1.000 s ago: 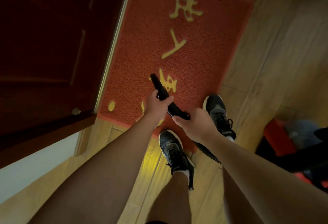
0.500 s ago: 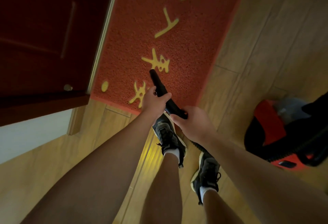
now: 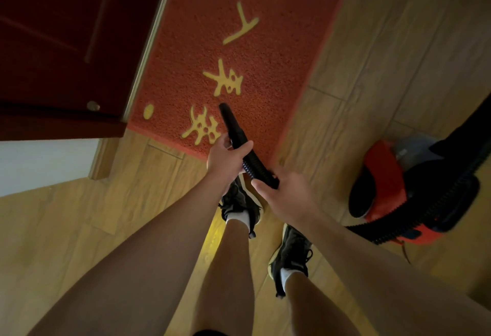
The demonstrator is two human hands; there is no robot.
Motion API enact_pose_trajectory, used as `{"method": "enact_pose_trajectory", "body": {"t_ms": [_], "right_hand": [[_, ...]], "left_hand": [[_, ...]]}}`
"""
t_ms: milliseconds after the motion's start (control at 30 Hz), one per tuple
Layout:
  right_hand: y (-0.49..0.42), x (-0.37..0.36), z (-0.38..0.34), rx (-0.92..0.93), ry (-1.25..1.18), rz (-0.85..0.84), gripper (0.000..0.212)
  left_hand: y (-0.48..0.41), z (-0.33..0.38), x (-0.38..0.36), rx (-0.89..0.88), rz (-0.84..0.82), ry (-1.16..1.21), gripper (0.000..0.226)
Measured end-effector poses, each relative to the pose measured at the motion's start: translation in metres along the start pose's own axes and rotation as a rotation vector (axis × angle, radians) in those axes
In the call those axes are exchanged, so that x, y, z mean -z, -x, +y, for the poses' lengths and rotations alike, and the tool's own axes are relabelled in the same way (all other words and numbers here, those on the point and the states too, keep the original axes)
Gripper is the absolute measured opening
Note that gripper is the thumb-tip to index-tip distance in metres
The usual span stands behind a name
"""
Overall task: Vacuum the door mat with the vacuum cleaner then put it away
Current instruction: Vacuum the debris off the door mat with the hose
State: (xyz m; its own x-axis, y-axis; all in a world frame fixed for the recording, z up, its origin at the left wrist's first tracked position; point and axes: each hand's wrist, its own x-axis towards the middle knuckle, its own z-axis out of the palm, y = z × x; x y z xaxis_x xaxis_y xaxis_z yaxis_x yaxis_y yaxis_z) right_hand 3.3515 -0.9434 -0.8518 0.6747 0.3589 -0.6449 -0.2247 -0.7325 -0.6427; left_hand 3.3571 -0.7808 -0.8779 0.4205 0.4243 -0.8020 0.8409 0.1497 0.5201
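Right now both hands are on the vacuum's working end: the left hand (image 3: 225,159) is wrapped round the black nozzle (image 3: 233,125) just ahead of where the ribbing starts, and the right hand (image 3: 285,194) grips the ribbed hose (image 3: 255,166) a little further back. The nozzle tip points down over the near end of the red door mat (image 3: 265,56), beside one of its yellow characters (image 3: 202,125); whether it actually touches the pile cannot be told. The mat lies against the threshold of the dark door (image 3: 66,43), on the wooden floor (image 3: 79,229). The red vacuum cleaner (image 3: 385,176) stands to the person's right, off the mat, with the hose curling round its base and back toward the legs. Tripping looks the likeliest trouble, since the slack lies near the right shoe (image 3: 289,253) and a backward step could catch it. A hard reach toward the mat's far end might drag or tip the canister. With no wide floor head visible, the narrow tip could leave unswept strips. Strong suction near the mat's near edge may lift it.
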Motion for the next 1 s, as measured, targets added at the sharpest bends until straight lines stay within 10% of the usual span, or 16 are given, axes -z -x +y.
{"method": "enact_pose_trajectory", "body": {"t_ms": [1000], "right_hand": [[0.092, -0.06, 0.081, -0.071, 0.055, 0.156, 0.032]], "left_hand": [[0.057, -0.08, -0.034, -0.201, -0.148, -0.14, 0.074]]}}
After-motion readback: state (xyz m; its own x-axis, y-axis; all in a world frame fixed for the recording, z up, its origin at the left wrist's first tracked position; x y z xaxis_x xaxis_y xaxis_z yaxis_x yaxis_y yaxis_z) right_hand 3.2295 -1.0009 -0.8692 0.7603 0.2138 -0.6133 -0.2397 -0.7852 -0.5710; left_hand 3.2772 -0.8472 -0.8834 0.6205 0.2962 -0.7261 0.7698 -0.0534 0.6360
